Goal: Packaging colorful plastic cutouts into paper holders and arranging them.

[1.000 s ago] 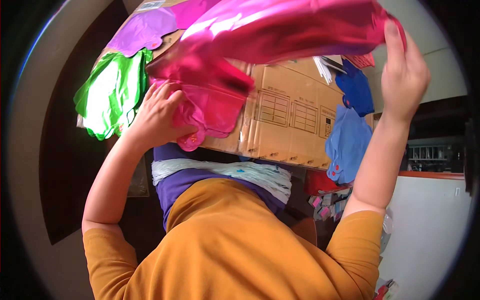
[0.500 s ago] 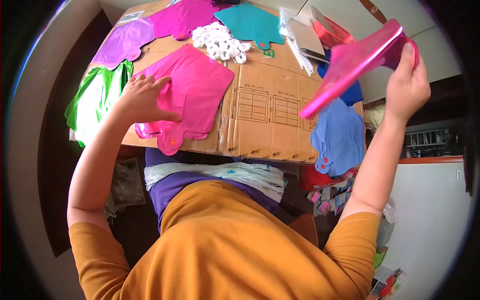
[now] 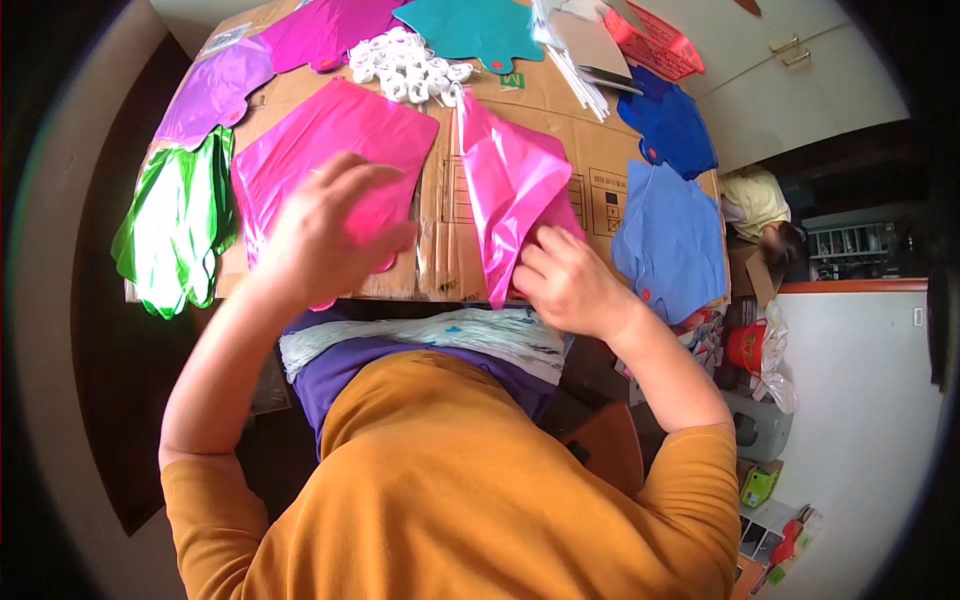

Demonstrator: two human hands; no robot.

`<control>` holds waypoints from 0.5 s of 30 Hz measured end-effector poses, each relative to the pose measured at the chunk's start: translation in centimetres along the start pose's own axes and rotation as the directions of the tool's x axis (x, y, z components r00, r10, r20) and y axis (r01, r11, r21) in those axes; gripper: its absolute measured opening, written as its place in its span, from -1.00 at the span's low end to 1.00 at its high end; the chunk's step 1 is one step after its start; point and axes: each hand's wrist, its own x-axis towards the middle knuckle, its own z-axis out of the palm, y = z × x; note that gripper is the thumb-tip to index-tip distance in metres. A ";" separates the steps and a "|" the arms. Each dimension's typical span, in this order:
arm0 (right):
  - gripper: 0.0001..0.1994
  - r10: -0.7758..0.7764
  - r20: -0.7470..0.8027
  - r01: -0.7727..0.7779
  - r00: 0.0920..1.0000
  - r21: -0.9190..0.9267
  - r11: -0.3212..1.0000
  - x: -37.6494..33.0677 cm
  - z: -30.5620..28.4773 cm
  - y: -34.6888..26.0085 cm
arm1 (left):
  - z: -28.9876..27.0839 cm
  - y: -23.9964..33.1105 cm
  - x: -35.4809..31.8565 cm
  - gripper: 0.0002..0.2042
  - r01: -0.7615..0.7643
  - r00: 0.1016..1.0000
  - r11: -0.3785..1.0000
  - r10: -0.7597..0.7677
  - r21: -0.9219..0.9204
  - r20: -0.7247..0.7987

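A deflated pink foil balloon (image 3: 520, 165) hangs partly folded over the right half of the cardboard (image 3: 440, 230). Its lower corner is gripped by the fingers of my right hand (image 3: 570, 280), which are closed on the film. To the left lies a flat stack of pink foil balloons (image 3: 340, 130), its lower part covered by my hand. Above that stack, my left hand (image 3: 330, 235) is raised with thumb and fingers apart, holding nothing. Small white ribbon rolls (image 3: 400, 65) sit in a heap just behind the two pink pieces.
Green (image 3: 175, 230), lilac (image 3: 215, 90), magenta (image 3: 325, 30), teal (image 3: 475, 35), dark blue (image 3: 670, 125) and light blue foil balloons (image 3: 670, 235) ring the cardboard. White sticks (image 3: 580, 75) and a red basket (image 3: 655, 40) stand at the back right. White strands (image 3: 430, 335) lie across my lap.
My right hand has brought the pink balloon from the upper right down and left onto the cardboard. My left hand has lifted off the pink stack and shifted right.
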 end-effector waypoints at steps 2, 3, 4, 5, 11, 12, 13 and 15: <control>-0.84 0.054 0.101 -0.061 0.993 0.067 0.996 0.8 0.0 -0.6 | 1.7 3.2 1.3 -0.38 0.298 0.945 0.911 -0.239 -0.284 0.224; -0.84 0.019 0.061 -0.025 0.998 0.105 0.994 1.6 0.3 -1.1 | 3.1 3.7 1.7 -0.30 0.235 0.963 0.936 -0.187 -0.261 0.194; -0.83 -0.012 0.024 0.009 1.000 0.134 0.991 2.0 0.6 -1.4 | 4.9 3.8 2.2 -0.21 0.165 0.978 0.956 -0.127 -0.242 0.162; -0.79 -0.018 0.164 -0.005 0.986 0.144 0.990 2.0 1.1 -1.5 | 6.0 4.1 3.0 -0.13 0.138 0.982 0.971 -0.108 -0.196 0.155; -0.40 0.181 0.157 -0.203 0.971 0.142 0.969 0.4 -0.9 0.4 | 8.7 -1.1 4.0 -0.24 0.118 0.959 0.990 -0.134 -0.075 -0.251; -0.37 0.208 0.148 -0.230 0.967 0.156 0.961 0.1 -1.0 1.3 | 8.0 -1.4 4.0 -0.17 0.233 0.944 0.969 -0.206 0.078 -0.259; -0.36 0.232 0.157 -0.261 0.960 0.204 0.944 -0.1 -0.9 1.9 | 7.4 -1.5 3.8 -0.17 0.219 0.943 0.969 -0.179 0.117 -0.280; -0.38 0.228 0.143 -0.259 0.963 0.251 0.933 0.1 -0.7 2.3 | 6.8 -1.5 2.8 -0.21 0.153 0.952 0.964 -0.085 0.217 -0.294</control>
